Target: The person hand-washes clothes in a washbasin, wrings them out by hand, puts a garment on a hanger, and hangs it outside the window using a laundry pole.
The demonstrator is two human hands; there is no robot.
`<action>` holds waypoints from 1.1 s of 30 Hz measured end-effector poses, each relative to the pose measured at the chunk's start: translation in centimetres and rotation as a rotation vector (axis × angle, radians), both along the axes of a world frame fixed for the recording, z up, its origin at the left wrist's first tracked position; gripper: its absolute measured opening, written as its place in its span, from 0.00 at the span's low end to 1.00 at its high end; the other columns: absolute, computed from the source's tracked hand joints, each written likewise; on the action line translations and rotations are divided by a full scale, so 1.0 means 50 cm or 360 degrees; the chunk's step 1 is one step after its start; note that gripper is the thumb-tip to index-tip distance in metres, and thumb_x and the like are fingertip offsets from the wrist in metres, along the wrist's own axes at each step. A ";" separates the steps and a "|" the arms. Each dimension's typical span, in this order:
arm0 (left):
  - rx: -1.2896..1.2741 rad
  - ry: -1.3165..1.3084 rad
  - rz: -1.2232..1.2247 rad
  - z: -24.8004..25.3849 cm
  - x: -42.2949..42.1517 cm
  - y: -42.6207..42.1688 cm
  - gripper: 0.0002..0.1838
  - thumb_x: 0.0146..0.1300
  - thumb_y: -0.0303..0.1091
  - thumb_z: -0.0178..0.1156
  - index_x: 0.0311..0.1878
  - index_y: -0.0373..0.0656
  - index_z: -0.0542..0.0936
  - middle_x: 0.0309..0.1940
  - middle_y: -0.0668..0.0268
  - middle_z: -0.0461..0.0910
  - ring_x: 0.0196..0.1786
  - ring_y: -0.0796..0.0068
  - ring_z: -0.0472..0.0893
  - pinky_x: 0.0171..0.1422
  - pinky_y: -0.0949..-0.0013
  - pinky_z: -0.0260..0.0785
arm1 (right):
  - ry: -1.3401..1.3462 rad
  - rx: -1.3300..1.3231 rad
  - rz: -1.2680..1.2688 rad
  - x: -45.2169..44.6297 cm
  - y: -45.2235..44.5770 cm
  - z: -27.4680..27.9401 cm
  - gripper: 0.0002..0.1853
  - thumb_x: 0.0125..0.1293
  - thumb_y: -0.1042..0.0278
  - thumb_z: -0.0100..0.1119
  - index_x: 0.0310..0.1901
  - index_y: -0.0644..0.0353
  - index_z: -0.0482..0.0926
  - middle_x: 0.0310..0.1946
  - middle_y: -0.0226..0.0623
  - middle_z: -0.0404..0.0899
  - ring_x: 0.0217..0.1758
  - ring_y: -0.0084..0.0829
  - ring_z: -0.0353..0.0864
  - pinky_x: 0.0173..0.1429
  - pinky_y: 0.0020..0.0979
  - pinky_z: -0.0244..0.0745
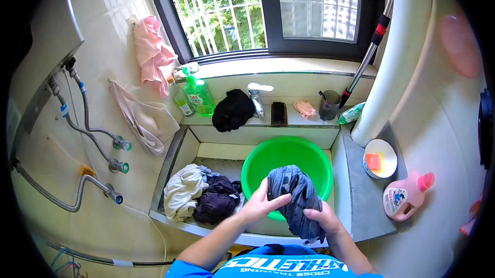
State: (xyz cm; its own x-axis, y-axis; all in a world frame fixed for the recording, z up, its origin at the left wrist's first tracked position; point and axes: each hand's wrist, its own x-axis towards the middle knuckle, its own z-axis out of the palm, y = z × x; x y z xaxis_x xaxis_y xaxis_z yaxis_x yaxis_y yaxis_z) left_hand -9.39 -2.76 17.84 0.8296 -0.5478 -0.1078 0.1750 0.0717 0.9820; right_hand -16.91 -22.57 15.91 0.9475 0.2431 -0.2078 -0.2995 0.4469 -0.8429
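Both of my hands grip a bunched dark grey-blue garment (295,195) over the near side of a green basin (252,167). My left hand (263,200) is closed on its left side, thumb lying across the cloth. On the lower right, my right hand (326,217) clasps the same cloth, with some fingers hidden behind it. The basin stands in the right part of a sink (211,150). To its left lie a cream-white cloth (183,191) and a dark purple cloth (216,200), both crumpled.
A faucet (255,100), black cloth (234,110), brush (279,114), green bottle (200,96) and grey cup (329,105) line the back ledge. A white bowl (380,167) and pink detergent bottle (405,195) stand at right. Towels (149,51) hang at left.
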 end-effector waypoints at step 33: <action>0.2269 -0.2559 0.0741 0.166 1.006 -0.336 0.13 0.59 0.33 0.56 0.48 0.55 0.79 0.47 0.75 0.72 0.52 0.73 0.71 0.53 0.54 0.62 | -0.0669 0.0132 -0.0668 0.526 -0.038 0.139 0.30 0.55 0.61 0.66 0.56 0.69 0.70 0.47 0.39 0.78 0.48 0.28 0.79 0.55 0.30 0.72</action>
State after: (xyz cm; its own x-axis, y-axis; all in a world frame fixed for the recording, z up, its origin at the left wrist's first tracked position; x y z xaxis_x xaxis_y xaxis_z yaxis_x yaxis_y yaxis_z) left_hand 40.90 -19.56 26.14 0.6127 -0.5425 0.5747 -0.4192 -0.8396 -0.3456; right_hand 9.41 -24.46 22.85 0.9629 -0.1703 0.2094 0.2685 0.5243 -0.8081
